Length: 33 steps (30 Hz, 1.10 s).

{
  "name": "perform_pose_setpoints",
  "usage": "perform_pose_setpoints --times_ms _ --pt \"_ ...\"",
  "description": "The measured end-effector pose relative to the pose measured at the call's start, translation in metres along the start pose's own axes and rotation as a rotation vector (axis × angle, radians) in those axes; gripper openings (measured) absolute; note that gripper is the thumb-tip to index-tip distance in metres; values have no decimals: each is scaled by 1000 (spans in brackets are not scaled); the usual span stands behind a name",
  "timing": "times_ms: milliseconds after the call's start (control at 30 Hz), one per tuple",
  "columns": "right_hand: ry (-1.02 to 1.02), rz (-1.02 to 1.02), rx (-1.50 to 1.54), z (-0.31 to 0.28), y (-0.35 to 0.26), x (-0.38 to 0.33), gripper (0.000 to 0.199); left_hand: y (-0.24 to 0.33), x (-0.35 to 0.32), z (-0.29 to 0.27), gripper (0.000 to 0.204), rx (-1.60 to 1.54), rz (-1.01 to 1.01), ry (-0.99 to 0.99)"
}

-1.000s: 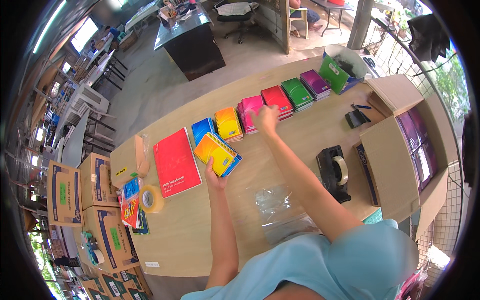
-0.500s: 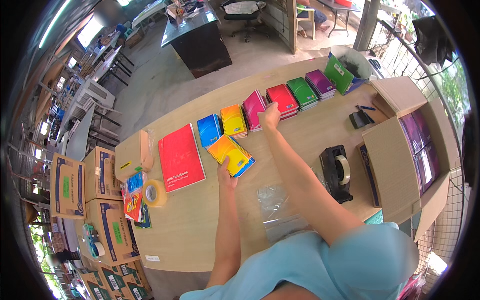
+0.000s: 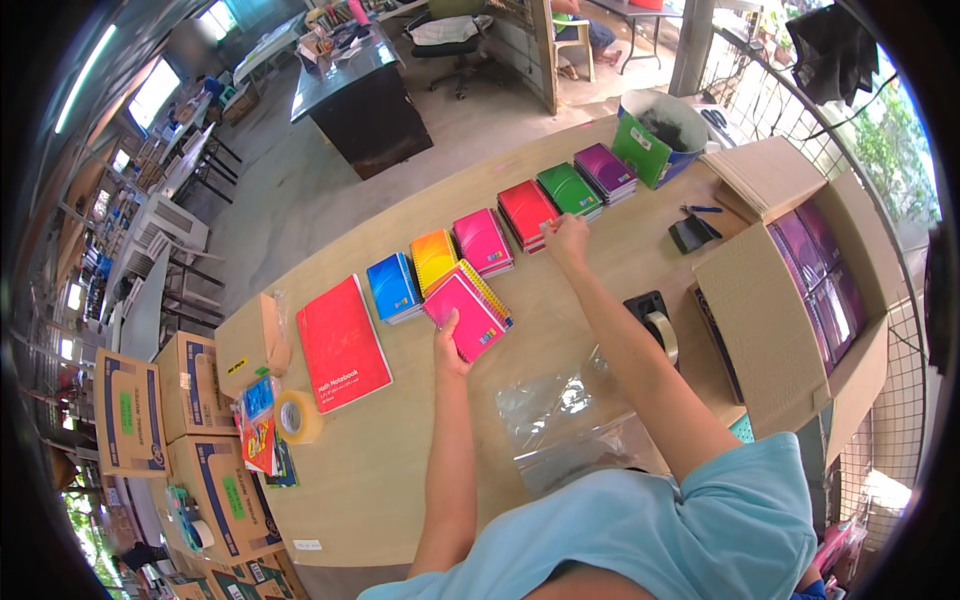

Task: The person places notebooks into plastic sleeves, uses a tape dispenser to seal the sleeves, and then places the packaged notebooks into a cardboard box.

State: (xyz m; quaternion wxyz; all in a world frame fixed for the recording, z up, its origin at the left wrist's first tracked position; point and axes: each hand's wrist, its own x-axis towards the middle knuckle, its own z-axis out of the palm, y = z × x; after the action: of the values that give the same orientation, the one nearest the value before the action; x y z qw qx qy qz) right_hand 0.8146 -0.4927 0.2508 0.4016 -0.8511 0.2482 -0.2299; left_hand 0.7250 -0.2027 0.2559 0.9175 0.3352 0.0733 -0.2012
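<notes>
My left hand (image 3: 453, 345) grips a small fanned stack of spiral notebooks, with a pink notebook (image 3: 467, 318) on top and a yellow one showing beneath. Beyond it runs a row of notebook stacks: blue (image 3: 392, 287), yellow (image 3: 434, 260), pink (image 3: 482, 243), red (image 3: 527, 215), green (image 3: 570, 190) and purple (image 3: 604, 172). My right hand (image 3: 567, 240) is at the near right corner of the red stack, its fingers pinched on the edge of the top red notebook. Its fingertips are partly hidden.
Left of the row lie a large red notebook (image 3: 345, 345), a tape roll (image 3: 297, 416) and a carton (image 3: 250, 345). Clear plastic bags (image 3: 560, 405) and a tape dispenser (image 3: 655, 325) are near my right forearm. An open carton (image 3: 765, 310) stands at right; a bin (image 3: 660, 135) stands behind.
A pink notebook now lies over the yellow one in my left hand. My right hand has moved from the pink stack to the red one. The whole view has shifted slightly.
</notes>
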Motion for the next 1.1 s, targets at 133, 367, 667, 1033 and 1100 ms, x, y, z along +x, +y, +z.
perform_pose_setpoints --times_ms 133,367,667,1033,1100 --pt "-12 -44 -207 3 -48 -22 44 -3 -8 -18 47 28 57 72" --pt "35 -809 -655 4 5 -23 52 -13 5 -2 48 119 74 105" --pt "-808 -451 1053 -63 -45 -44 26 -6 -6 -4 52 -1 -224 -24" --pt "21 2 6 -42 18 42 19 -44 -21 18 45 -21 -328 -96" --pt "142 47 -213 -41 8 49 23 -38 -27 9 45 -29 -296 -54"
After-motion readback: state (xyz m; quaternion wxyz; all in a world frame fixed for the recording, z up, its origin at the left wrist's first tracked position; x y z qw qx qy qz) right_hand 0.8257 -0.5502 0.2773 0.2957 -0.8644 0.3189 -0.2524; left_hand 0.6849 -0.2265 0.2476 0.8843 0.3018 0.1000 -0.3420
